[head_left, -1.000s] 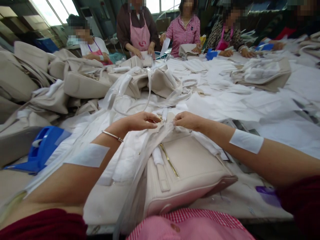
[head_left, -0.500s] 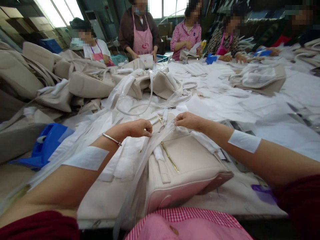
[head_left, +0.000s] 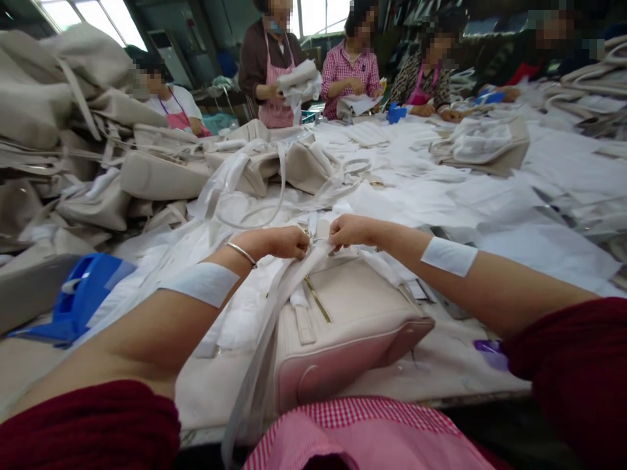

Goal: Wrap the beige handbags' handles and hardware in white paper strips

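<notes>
A cream handbag [head_left: 353, 320] with a gold zipper lies on the table in front of me, its base toward me. A long white wrapping strip [head_left: 274, 313] runs from its top down over the table edge. My left hand [head_left: 287, 241] is closed in a pinch on the upper end of that strip at the bag's top. My right hand [head_left: 350, 230] is closed too, pinching the white wrapping at the bag's top right beside the left hand. Both forearms carry a white patch, and the left wrist a thin bangle.
A blue tape dispenser [head_left: 81, 297] sits at the left. Cream bags [head_left: 157, 173] are heaped at the left and centre back. White paper sheets [head_left: 441, 196] cover the table's right side. Several people [head_left: 274, 59] work along the far edge. A purple scrap [head_left: 490, 346] lies near my right elbow.
My two hands have come closer together at the bag's top, the left one closing into a tighter pinch. The view has shifted slightly. A person at the back has lifted a white bundle.
</notes>
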{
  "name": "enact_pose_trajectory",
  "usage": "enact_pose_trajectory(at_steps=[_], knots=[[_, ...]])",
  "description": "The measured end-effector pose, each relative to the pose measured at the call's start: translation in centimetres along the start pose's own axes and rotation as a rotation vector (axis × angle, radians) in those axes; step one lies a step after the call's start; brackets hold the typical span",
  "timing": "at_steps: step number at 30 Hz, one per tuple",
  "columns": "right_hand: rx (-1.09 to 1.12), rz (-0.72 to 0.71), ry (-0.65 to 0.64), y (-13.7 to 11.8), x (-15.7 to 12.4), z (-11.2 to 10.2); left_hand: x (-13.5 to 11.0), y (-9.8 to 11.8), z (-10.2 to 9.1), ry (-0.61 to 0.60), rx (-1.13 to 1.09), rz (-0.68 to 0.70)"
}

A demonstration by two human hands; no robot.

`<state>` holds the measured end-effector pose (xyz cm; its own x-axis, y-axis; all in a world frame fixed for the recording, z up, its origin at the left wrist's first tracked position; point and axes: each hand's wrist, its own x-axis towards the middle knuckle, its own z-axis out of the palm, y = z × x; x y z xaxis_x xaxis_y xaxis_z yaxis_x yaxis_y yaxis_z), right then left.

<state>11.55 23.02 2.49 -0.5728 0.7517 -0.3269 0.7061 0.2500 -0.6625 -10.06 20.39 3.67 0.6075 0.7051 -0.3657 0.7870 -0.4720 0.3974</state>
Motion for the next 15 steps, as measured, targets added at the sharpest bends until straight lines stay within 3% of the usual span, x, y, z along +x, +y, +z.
enact_pose_trajectory(at_steps=[3, 10, 15], knots=[[-0.141, 0.016, -0.012, -0.3, 0.3, 0.0, 1.2, -0.7, 0.5, -0.015, -0.013, -0.004], [-0.239, 0.047, -0.121, -0.3, 1.3, -0.3, 3.2, -2.2, 1.8, -0.035, -0.036, -0.004], [-0.381, 0.020, -0.116, 0.5, 3.1, 0.9, 4.6, -2.2, 3.4, 0.016, -0.035, -0.014]])
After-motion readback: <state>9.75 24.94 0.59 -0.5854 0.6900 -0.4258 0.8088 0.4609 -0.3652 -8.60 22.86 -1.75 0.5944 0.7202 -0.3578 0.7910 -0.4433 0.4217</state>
